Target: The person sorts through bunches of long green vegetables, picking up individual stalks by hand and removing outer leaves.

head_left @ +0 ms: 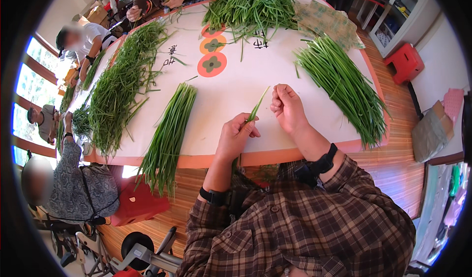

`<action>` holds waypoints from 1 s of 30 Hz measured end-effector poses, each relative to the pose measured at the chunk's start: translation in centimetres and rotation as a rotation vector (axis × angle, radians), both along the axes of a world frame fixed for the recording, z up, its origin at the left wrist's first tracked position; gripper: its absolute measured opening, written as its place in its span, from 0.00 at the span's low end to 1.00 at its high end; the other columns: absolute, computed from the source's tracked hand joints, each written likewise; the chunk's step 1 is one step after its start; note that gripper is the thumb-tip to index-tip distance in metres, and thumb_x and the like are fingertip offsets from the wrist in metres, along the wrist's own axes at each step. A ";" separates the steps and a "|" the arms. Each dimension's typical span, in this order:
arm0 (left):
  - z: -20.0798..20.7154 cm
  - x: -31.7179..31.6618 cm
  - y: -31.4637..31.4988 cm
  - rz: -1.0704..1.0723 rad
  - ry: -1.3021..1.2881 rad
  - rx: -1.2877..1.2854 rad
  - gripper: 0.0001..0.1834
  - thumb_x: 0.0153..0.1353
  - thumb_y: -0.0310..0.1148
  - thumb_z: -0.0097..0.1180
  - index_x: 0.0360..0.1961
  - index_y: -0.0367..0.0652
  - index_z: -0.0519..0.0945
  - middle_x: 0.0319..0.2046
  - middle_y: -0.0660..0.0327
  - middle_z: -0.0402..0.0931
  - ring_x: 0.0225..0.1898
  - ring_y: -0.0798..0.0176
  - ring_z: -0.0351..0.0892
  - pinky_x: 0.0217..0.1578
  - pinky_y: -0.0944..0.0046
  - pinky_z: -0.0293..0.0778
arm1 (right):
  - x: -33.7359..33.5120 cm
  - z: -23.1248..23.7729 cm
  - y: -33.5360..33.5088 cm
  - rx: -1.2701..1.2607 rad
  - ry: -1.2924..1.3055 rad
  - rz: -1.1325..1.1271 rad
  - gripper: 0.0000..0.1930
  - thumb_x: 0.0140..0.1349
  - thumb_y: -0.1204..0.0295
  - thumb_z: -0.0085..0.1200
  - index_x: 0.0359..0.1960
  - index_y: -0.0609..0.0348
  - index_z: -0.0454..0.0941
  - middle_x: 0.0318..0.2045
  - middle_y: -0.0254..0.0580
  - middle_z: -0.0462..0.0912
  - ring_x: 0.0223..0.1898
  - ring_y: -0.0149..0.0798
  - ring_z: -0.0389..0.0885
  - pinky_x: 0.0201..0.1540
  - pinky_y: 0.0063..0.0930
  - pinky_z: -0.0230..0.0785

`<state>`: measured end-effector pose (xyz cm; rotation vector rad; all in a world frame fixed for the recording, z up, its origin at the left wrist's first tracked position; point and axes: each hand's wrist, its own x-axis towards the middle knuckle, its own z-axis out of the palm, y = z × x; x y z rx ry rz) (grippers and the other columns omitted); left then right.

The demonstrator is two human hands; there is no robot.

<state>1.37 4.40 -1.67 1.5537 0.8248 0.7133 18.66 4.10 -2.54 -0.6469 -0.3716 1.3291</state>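
Note:
My left hand (pixel 236 134) is closed on a thin chive stalk (pixel 259 102), whose pale end points up and away from me. A short distance to its right, my right hand (pixel 289 107) is raised over the table with its fingers pinched. Whatever those fingers hold, if anything, is too small to make out. Left of my hands lies a neat bundle of chives (pixel 172 129), its green tips hanging over the near table edge. A larger aligned bundle of chives (pixel 344 87) rests on the right side of the table.
Loose chives (pixel 125 80) cover the table's left side, and another heap (pixel 250 6) sits at the far end beside a greenish woven sack (pixel 329 24). Other people work along the left and far sides. A red stool (pixel 405 64) stands on the floor to the right.

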 end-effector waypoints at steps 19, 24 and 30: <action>1.9 0.7 -0.5 0.492 -0.902 -0.271 0.05 0.62 0.35 0.42 0.35 0.47 0.66 0.36 0.56 0.74 0.43 0.59 0.72 0.44 0.60 0.66 | -2.4 2.6 -2.0 0.273 -1.462 0.618 0.13 0.52 0.61 0.51 0.29 0.59 0.76 0.19 0.39 0.74 0.22 0.32 0.71 0.28 0.25 0.63; 3.9 -2.6 0.6 0.591 -1.131 -0.226 0.05 0.63 0.35 0.41 0.35 0.46 0.64 0.27 0.61 0.70 0.29 0.66 0.69 0.30 0.68 0.68 | -2.3 2.0 -2.1 0.242 -1.277 0.598 0.12 0.58 0.63 0.43 0.24 0.57 0.72 0.20 0.38 0.75 0.24 0.37 0.73 0.30 0.29 0.64; 9.6 -10.9 0.2 0.719 -1.173 0.216 0.06 0.63 0.33 0.39 0.33 0.43 0.65 0.21 0.65 0.65 0.20 0.72 0.60 0.23 0.74 0.61 | -1.9 1.6 -2.2 0.211 -0.932 0.605 0.16 0.64 0.65 0.36 0.21 0.61 0.66 0.17 0.33 0.69 0.22 0.26 0.66 0.28 0.20 0.62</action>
